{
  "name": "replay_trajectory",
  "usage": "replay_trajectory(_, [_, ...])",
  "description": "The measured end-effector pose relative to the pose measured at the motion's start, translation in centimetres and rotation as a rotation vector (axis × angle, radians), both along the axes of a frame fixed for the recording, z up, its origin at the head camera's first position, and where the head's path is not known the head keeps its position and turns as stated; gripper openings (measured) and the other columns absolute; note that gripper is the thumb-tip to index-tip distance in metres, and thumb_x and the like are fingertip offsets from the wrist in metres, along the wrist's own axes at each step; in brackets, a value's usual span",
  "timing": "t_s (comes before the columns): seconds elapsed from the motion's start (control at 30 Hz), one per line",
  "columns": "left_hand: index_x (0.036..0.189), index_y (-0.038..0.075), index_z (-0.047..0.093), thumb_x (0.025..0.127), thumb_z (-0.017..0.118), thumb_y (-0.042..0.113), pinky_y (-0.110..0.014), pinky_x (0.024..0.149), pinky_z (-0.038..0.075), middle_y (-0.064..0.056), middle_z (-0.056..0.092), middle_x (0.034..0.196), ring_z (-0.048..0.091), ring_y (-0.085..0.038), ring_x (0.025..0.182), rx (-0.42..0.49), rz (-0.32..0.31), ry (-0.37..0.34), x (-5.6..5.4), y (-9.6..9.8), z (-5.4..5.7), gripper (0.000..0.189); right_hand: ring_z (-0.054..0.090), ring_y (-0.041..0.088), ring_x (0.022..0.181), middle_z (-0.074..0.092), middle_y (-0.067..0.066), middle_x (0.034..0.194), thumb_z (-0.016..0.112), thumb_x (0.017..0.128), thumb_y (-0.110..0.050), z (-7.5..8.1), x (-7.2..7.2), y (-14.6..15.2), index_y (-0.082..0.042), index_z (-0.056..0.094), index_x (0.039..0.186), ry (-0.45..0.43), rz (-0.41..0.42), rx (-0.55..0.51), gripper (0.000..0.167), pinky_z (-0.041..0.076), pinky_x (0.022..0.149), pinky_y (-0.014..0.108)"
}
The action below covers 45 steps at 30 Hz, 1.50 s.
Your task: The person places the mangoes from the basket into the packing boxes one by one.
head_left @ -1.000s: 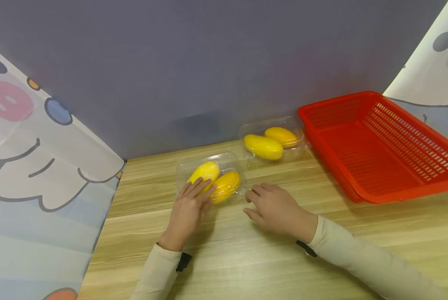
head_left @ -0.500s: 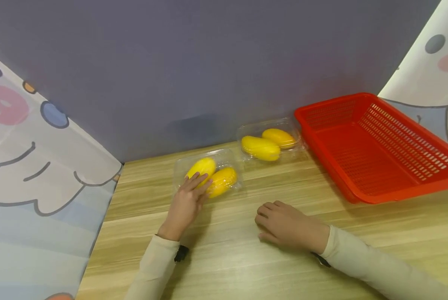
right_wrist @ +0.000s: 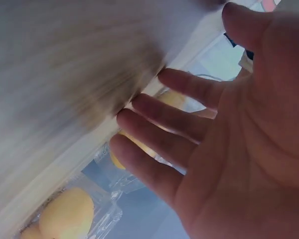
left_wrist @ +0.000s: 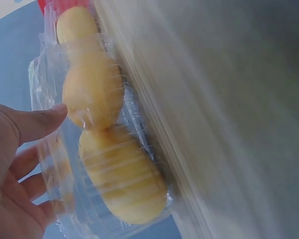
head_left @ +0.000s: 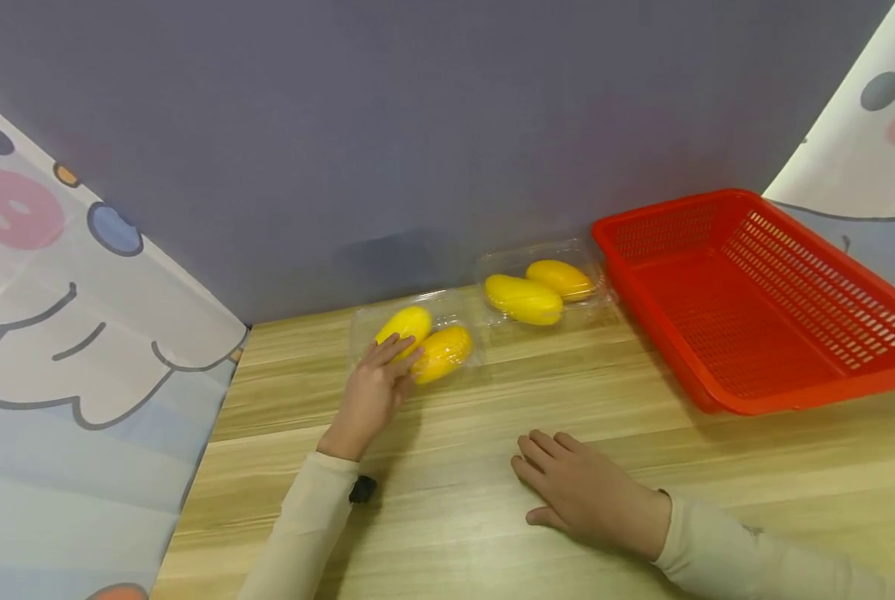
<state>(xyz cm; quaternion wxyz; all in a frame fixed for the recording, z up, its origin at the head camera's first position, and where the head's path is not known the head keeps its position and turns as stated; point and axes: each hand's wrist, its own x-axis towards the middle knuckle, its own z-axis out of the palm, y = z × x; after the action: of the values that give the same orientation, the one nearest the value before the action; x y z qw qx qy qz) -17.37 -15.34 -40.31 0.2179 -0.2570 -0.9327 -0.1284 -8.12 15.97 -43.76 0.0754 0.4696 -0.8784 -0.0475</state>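
My left hand [head_left: 372,392] rests with spread, fairly straight fingers on the near left part of a clear plastic clamshell box [head_left: 458,321]. Two yellow mangoes [head_left: 442,353] lie inside it. In the left wrist view the thumb [left_wrist: 45,122] touches the box's clear side, while the other fingers lie along its lid. My right hand [head_left: 586,492] is palm down over the table with fingers spread and nothing in it. The right wrist view has its fingertips [right_wrist: 124,117] right at the tabletop.
A second clear box [head_left: 496,260] with two mangoes [head_left: 524,300] stands by the grey back wall [head_left: 342,150]. Right beside it is a red slotted plastic basket [head_left: 661,329]. Cartoon-printed panels [head_left: 65,333] border the wooden table [head_left: 267,467] at the sides.
The left hand and its box have shifted slightly away, toward the back wall. My right hand has drawn back toward me from near the box, and its fingers have spread.
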Motion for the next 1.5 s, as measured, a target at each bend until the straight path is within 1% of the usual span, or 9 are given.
replay_trajectory(0.13, [0.123, 0.007, 0.070, 0.080, 0.081, 0.004, -0.059, 0.112, 0.039, -0.015, 0.064, 0.135, 0.056, -0.038, 0.131, 0.024, 0.002, -0.011, -1.0, -0.1, -0.1, 0.045, 0.051, 0.030, 0.134, 0.050, 0.012, 0.147, 0.046, 0.098, -0.058, -0.1, 0.3, 0.1, -0.017, 0.048, 0.142, -0.061, 0.005, -0.019, 0.060, 0.050, 0.101, 0.046])
replay_trajectory(0.27, [0.123, 0.007, 0.070, 0.080, 0.080, 0.003, -0.059, 0.113, 0.038, -0.015, 0.063, 0.135, 0.055, -0.038, 0.131, 0.046, 0.003, -0.018, -1.7, -0.3, -0.1, 0.044, 0.046, 0.031, 0.140, 0.044, 0.013, 0.154, 0.043, 0.100, -0.057, -0.1, 0.5, 0.2, -0.024, 0.044, 0.148, -0.112, 0.008, -0.013, 0.059, 0.048, 0.104, 0.047])
replay_trajectory(0.5, [0.125, 0.008, 0.069, 0.081, 0.080, 0.005, -0.060, 0.113, 0.037, -0.015, 0.062, 0.137, 0.054, -0.037, 0.132, 0.045, 0.012, -0.026, -2.5, -0.6, -0.2, 0.046, 0.044, 0.030, 0.142, 0.041, 0.012, 0.157, 0.039, 0.100, -0.059, -0.3, 0.6, 0.1, -0.026, 0.042, 0.149, -0.103, 0.001, 0.020, 0.059, 0.046, 0.107, 0.045])
replay_trajectory(0.63, [0.127, 0.010, 0.068, 0.082, 0.079, 0.007, -0.059, 0.114, 0.036, -0.013, 0.062, 0.137, 0.054, -0.036, 0.133, 0.045, 0.016, -0.042, -2.7, -0.6, -0.1, 0.046, 0.042, 0.030, 0.143, 0.040, 0.012, 0.158, 0.039, 0.100, -0.060, -0.3, 0.6, 0.1, -0.026, 0.042, 0.150, -0.129, -0.004, 0.024, 0.061, 0.045, 0.108, 0.046])
replay_trajectory(0.8, [0.127, 0.010, 0.068, 0.082, 0.079, 0.007, -0.058, 0.115, 0.035, -0.013, 0.062, 0.138, 0.054, -0.036, 0.133, 0.056, 0.014, -0.051, -3.1, -0.6, 0.0, 0.045, 0.041, 0.031, 0.144, 0.038, 0.013, 0.158, 0.038, 0.099, -0.061, -0.3, 0.7, 0.0, -0.025, 0.041, 0.151, -0.151, -0.006, 0.027, 0.063, 0.046, 0.107, 0.046])
replay_trajectory(1.0, [0.125, 0.008, 0.069, 0.081, 0.079, 0.006, -0.058, 0.116, 0.034, -0.013, 0.062, 0.138, 0.053, -0.036, 0.134, 0.078, 0.024, -0.058, -3.9, -0.7, -0.1, 0.045, 0.043, 0.031, 0.143, 0.040, 0.013, 0.158, 0.038, 0.099, -0.062, -0.2, 0.7, 0.0, -0.025, 0.041, 0.150, -0.131, 0.000, 0.025, 0.063, 0.047, 0.106, 0.047])
replay_trajectory(1.23, [0.126, 0.009, 0.069, 0.082, 0.079, 0.005, -0.057, 0.117, 0.033, -0.013, 0.062, 0.138, 0.053, -0.036, 0.134, 0.091, 0.026, -0.061, -4.2, -0.6, 0.2, 0.045, 0.046, 0.030, 0.141, 0.044, 0.011, 0.155, 0.037, 0.100, -0.061, -0.2, 0.9, -0.1, -0.027, 0.045, 0.148, -0.047, -0.008, 0.021, 0.060, 0.045, 0.108, 0.046])
replay_trajectory(1.4, [0.126, 0.007, 0.069, 0.082, 0.078, 0.003, -0.057, 0.117, 0.033, -0.014, 0.062, 0.138, 0.053, -0.037, 0.133, 0.086, 0.036, -0.055, -4.6, -0.4, 0.2, 0.045, 0.043, 0.033, 0.142, 0.048, 0.011, 0.152, 0.038, 0.099, -0.063, -0.3, 0.8, -0.1, -0.026, 0.050, 0.145, 0.037, -0.083, 0.013, 0.061, 0.036, 0.115, 0.050])
replay_trajectory(1.5, [0.126, 0.006, 0.069, 0.082, 0.078, 0.000, -0.058, 0.116, 0.034, -0.015, 0.062, 0.137, 0.053, -0.037, 0.133, 0.098, 0.051, -0.068, -4.7, -0.3, 0.1, 0.045, 0.040, 0.035, 0.144, 0.047, 0.012, 0.152, 0.040, 0.098, -0.063, -0.4, 0.5, 0.4, -0.024, 0.053, 0.144, 0.020, -0.137, -0.028, 0.061, 0.031, 0.118, 0.053])
